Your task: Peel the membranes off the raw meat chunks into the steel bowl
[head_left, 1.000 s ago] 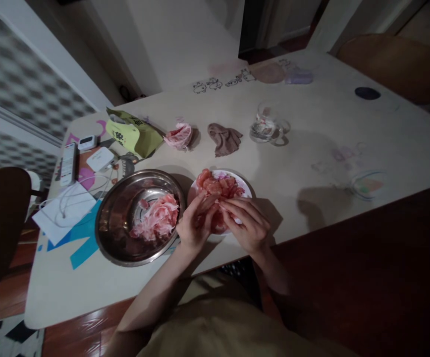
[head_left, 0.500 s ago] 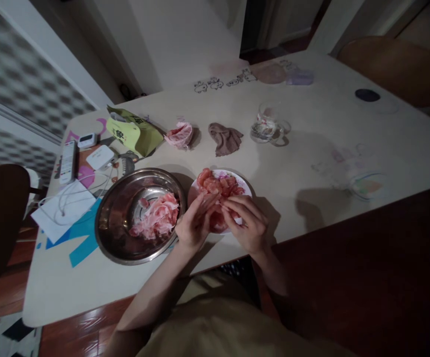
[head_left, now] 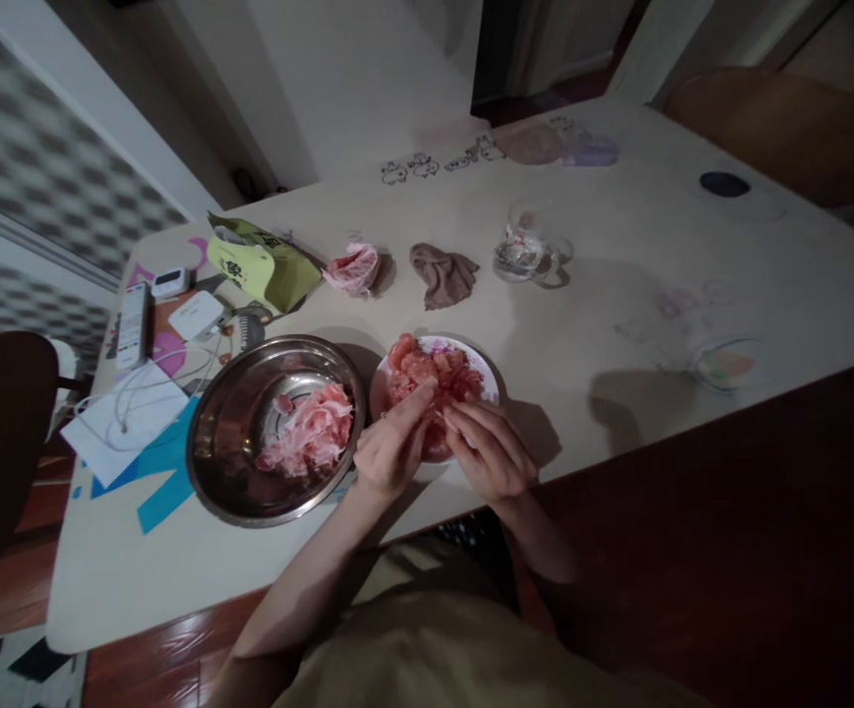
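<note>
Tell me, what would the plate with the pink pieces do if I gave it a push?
The plate would probably slide rather than roll, since it sits flat on the table. The pink pieces might tumble if it tilted, because they're heaped up. They're probably slippery too, as they look moist and shiny.

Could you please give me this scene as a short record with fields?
Left hand: over the near side of the plate, fingers bent
Right hand: beside it, fingertips pinched; anything held is hard to tell
Plate: white with pinkish pattern, bearing reddish pieces
Metal bowl: left of the plate, holding pale pink scraps
Farther back, left to right: yellow-green bag, pink cupped piece, brown cloth, glass mug
Left end: remote control, white sheet
</note>
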Action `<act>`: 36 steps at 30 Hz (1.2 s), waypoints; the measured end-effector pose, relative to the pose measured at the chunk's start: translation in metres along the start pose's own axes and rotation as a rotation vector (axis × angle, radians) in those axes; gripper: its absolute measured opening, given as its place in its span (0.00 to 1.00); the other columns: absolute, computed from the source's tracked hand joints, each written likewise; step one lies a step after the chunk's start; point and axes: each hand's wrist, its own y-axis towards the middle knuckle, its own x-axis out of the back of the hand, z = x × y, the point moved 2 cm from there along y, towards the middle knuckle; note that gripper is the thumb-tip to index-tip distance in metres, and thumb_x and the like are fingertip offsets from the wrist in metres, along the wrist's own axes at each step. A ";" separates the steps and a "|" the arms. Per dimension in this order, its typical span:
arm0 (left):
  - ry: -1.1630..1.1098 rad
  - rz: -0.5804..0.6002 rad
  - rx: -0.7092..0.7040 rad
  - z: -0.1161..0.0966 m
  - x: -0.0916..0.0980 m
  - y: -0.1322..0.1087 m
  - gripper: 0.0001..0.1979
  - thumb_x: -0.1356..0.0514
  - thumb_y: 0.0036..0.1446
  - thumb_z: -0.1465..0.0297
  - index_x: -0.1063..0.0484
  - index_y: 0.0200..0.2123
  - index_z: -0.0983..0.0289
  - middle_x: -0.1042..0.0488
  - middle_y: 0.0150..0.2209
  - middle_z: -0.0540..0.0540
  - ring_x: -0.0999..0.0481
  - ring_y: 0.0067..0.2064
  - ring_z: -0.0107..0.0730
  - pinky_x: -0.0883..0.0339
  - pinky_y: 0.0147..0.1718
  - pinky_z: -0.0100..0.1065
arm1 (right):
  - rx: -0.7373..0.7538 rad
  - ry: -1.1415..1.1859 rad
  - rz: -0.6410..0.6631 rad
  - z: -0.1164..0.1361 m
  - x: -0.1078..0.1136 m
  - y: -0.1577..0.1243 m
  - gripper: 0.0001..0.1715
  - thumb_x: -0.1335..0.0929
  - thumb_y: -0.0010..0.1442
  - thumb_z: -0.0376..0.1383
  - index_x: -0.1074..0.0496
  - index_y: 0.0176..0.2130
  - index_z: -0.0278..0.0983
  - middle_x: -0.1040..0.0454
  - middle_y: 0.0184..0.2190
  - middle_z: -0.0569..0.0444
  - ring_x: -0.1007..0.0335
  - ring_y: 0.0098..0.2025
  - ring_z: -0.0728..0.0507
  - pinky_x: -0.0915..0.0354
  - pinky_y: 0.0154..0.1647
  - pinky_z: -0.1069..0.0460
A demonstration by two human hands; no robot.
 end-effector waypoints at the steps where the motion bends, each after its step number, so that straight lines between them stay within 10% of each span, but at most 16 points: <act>1: 0.006 0.021 -0.003 0.000 -0.001 0.000 0.28 0.37 0.63 0.80 0.33 0.65 0.62 0.19 0.54 0.60 0.17 0.54 0.36 0.22 0.54 0.32 | 0.009 -0.008 -0.003 0.000 0.001 -0.001 0.24 0.27 0.60 0.23 0.25 0.55 0.33 0.16 0.43 0.48 0.18 0.46 0.44 0.21 0.52 0.50; 11: -0.100 0.056 0.113 0.004 0.001 -0.003 0.16 0.40 0.64 0.81 0.22 0.51 0.61 0.16 0.46 0.55 0.15 0.48 0.32 0.21 0.50 0.32 | -0.227 0.096 -0.023 -0.003 -0.003 -0.002 0.18 0.28 0.61 0.23 0.23 0.48 0.40 0.17 0.38 0.52 0.19 0.41 0.46 0.21 0.46 0.49; 26: -0.346 -0.087 0.659 0.006 -0.005 -0.001 0.03 0.32 0.60 0.69 0.18 0.36 0.63 0.15 0.33 0.52 0.16 0.33 0.28 0.22 0.35 0.25 | -0.502 0.149 -0.090 -0.007 -0.006 0.006 0.08 0.29 0.64 0.29 0.23 0.41 0.41 0.19 0.35 0.55 0.20 0.38 0.47 0.22 0.43 0.51; 36: -0.205 0.026 0.539 0.003 -0.007 0.000 0.05 0.35 0.64 0.70 0.19 0.41 0.62 0.15 0.41 0.55 0.15 0.42 0.32 0.22 0.45 0.31 | -0.549 0.177 -0.110 -0.015 -0.001 0.005 0.09 0.29 0.64 0.29 0.22 0.42 0.42 0.19 0.36 0.55 0.21 0.40 0.47 0.24 0.44 0.50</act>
